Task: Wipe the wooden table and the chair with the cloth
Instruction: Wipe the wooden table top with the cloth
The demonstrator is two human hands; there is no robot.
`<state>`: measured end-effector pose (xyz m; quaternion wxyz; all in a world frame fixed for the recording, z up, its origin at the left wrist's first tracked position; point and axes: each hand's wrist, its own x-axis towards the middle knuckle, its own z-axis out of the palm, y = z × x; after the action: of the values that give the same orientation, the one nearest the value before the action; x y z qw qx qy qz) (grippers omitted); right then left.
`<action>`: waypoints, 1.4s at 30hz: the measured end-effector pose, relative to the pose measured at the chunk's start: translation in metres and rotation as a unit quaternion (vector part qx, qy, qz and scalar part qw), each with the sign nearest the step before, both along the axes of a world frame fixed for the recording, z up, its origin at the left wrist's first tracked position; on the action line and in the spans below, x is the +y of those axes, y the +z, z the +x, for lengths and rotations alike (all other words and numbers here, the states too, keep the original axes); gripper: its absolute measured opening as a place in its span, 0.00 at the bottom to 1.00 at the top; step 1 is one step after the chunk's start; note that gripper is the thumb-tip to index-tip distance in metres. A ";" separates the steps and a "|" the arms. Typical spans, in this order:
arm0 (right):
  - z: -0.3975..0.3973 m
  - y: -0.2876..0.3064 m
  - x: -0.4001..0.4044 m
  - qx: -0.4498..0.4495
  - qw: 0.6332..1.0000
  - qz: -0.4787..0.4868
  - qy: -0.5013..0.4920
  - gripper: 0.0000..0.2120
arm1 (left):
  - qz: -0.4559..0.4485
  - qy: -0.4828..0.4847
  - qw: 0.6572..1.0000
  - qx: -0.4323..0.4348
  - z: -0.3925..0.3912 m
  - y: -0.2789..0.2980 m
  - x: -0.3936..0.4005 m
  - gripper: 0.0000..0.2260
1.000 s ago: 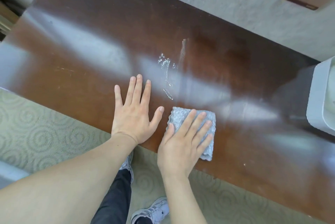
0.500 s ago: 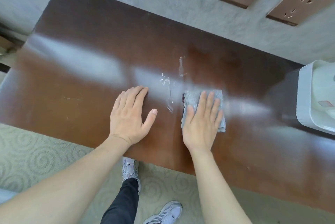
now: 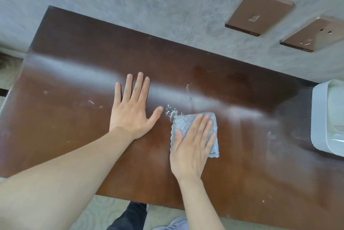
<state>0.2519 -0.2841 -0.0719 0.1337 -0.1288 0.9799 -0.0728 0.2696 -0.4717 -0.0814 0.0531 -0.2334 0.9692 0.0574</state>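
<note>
The right hand (image 3: 193,147) presses flat on a folded grey cloth (image 3: 188,123) mid-table (image 3: 74,118), beside the spread, empty left hand (image 3: 133,113), with wide glossy wood around.

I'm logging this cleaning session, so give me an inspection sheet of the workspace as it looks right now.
Surface: wooden table, glossy, with water droplets and small white specks.
Job's things: grey cloth folded flat on the table; chair not seen.
Clutter: white container at the right edge.
Grippers: left hand flat on bare wood; right hand pressing on the cloth.
Cables: nothing seen.
Surroundings: grey wall with switch plate and socket; patterned carpet below.
</note>
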 end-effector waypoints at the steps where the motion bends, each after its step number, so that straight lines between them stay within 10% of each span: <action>1: -0.018 -0.001 -0.008 0.001 1.000 0.000 0.003 0.33 | 0.000 -0.001 1.000 0.002 0.000 0.000 -0.001 0.39; 10: -0.158 -0.002 -0.083 -0.010 0.996 -0.029 0.078 0.31 | 0.007 -0.010 1.000 -0.020 -0.002 0.006 -0.002 0.38; 18: -0.119 0.004 -0.059 0.004 0.982 -0.028 0.187 0.31 | 0.019 -0.009 0.999 -0.028 -0.003 0.008 -0.004 0.36; 28: -0.177 0.008 -0.036 0.002 0.987 0.000 -0.162 0.34 | 0.035 -0.014 0.999 -0.028 -0.002 0.007 -0.005 0.37; 42: -0.126 0.007 -0.170 -0.029 0.987 -0.064 0.143 0.32 | 0.069 -0.014 0.997 -0.031 -0.003 0.011 -0.008 0.37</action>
<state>0.1254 -0.4536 -0.0653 0.1623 -0.2741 0.9404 -0.1193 0.2669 -0.4793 -0.0708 0.0997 -0.2173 0.9640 0.1161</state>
